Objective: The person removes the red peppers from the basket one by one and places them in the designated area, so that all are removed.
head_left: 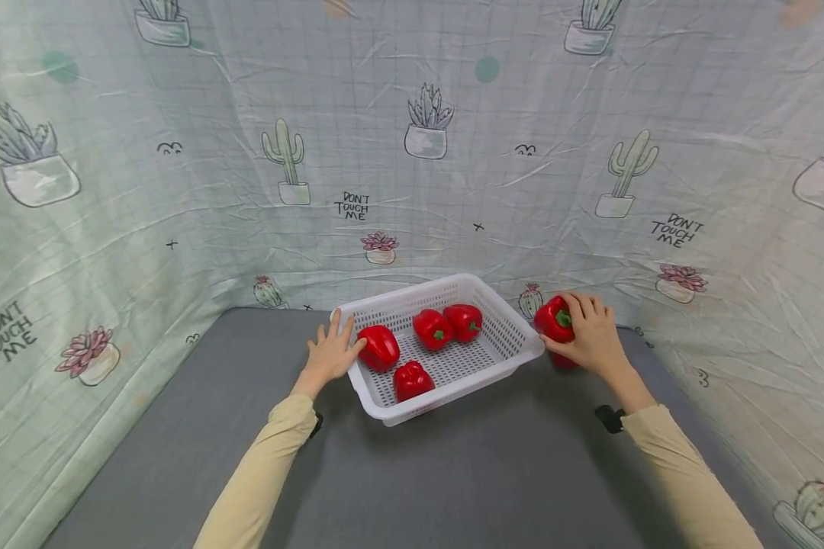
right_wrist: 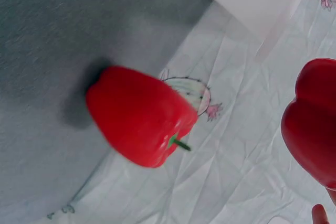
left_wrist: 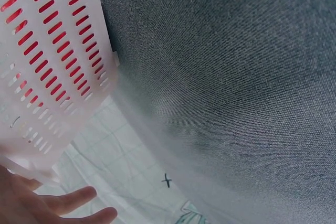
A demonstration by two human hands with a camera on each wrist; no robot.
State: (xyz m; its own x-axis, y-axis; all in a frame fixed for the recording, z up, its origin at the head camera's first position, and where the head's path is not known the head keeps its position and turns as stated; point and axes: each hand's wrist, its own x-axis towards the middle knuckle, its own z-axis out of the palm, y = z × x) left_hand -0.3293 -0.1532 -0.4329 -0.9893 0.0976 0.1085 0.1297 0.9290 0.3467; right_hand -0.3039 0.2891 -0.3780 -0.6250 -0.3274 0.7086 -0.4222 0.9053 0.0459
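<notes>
Grey table [head_left: 453, 480]: right grip [head_left: 596, 335] grasps red pepper [head_left: 549, 320]; left grip [head_left: 328, 354], apparently loose, touches basket [head_left: 463, 387].

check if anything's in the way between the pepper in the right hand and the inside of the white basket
Only the right rim of the white basket; whether the held pepper is high enough to clear it is unclear. The loose pepper, on the table below the right hand, is off that path.

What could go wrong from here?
The held pepper may slip from the right hand, which is outside the basket. The loose pepper near it, on the table, might get bumped and roll. The left hand touches the basket's left end; pressing too hard could tip or shift it.
</notes>
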